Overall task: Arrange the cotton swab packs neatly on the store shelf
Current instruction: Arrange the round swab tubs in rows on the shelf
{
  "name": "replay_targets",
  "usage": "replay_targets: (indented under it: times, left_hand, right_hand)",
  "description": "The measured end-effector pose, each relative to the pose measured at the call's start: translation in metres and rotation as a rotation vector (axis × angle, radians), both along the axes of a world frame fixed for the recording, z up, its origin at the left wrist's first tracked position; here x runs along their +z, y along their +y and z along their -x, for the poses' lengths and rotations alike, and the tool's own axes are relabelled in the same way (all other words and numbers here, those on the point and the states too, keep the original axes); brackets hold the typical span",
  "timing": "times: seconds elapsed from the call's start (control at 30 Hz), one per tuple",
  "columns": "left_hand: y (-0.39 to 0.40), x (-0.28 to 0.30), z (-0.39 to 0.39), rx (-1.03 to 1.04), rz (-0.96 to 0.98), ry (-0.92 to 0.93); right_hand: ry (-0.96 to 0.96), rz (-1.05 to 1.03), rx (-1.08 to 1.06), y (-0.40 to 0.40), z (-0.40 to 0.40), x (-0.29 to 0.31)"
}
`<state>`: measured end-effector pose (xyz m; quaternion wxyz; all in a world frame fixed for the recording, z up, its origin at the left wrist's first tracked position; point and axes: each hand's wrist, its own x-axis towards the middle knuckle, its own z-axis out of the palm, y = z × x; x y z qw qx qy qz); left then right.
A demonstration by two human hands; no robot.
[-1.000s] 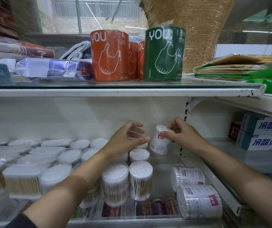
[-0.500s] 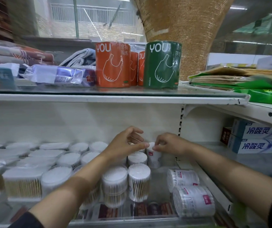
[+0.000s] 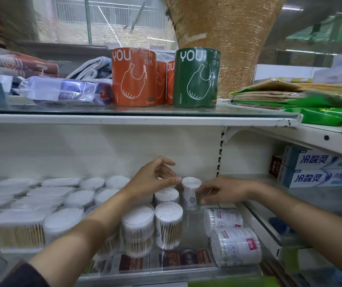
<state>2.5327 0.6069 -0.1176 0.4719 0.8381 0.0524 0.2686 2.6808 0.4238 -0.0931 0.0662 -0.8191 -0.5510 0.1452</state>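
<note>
A small white cotton swab pack [image 3: 190, 194] stands upright at the back of the glass shelf [image 3: 192, 235]. My right hand [image 3: 220, 191] is just right of it, its fingertips touching the pack's side. My left hand [image 3: 155, 181] hovers to the pack's left with loosely curled fingers and holds nothing, its thumb pointing at the lid. In front stand round packs with wooden sticks [image 3: 168, 223], [image 3: 138, 227]. Two white packs with pink labels lie on their sides at the right [image 3: 225, 220], [image 3: 237, 247].
Several more swab packs [image 3: 62, 222] fill the shelf's left side. The upper shelf's edge [image 3: 124, 119] hangs low above my hands, carrying orange [image 3: 133, 77] and green [image 3: 197, 77] bag rolls. Toothpaste boxes [image 3: 319, 168] sit on the neighbouring shelf to the right.
My right hand carried the tilted small pack down and set it upright at the back of the shelf, then drew slightly right. My left hand stayed almost in place.
</note>
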Motion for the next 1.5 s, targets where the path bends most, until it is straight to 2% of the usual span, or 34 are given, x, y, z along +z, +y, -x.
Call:
replay_targets:
  times: [0.23,0.43,0.53,0.67,0.8,0.87,1.03,1.23,1.3,1.5]
  left_hand:
    - [-0.002,0.001,0.001,-0.005,-0.017,0.0]
    - [0.0,0.001,0.001,-0.013,-0.004,-0.008]
    - [0.001,0.0,0.001,-0.017,0.0,-0.01]
    - [0.0,0.0,0.0,-0.03,0.002,-0.015]
    - [0.001,0.0,-0.001,-0.036,-0.002,-0.013]
    - [0.001,0.0,-0.001,-0.038,0.003,-0.021]
    - [-0.002,0.002,0.002,-0.033,0.007,-0.009]
    - [-0.006,0.008,0.007,-0.091,0.135,-0.024]
    - [-0.006,0.006,0.005,-0.102,0.152,-0.013]
    - [-0.006,0.005,0.004,-0.051,0.087,-0.023]
  right_hand:
    - [-0.113,-0.085,-0.064,0.029,0.001,-0.014]
    - [-0.167,-0.026,-0.113,0.038,0.002,-0.008]
    - [-0.103,0.055,-0.068,0.026,0.005,0.006]
    - [0.122,0.268,0.011,0.006,0.013,0.021]
    - [0.094,0.312,0.006,0.0,0.015,0.011]
    - [0.143,0.2,0.013,0.001,0.011,0.011]
    - [0.475,-0.387,0.031,0.01,0.01,0.032]
    - [0.758,-0.754,0.055,0.034,0.012,0.016]
    - [0.838,-0.816,0.042,0.038,0.012,0.009]
    - [0.902,-0.83,0.036,0.038,0.009,-0.006]
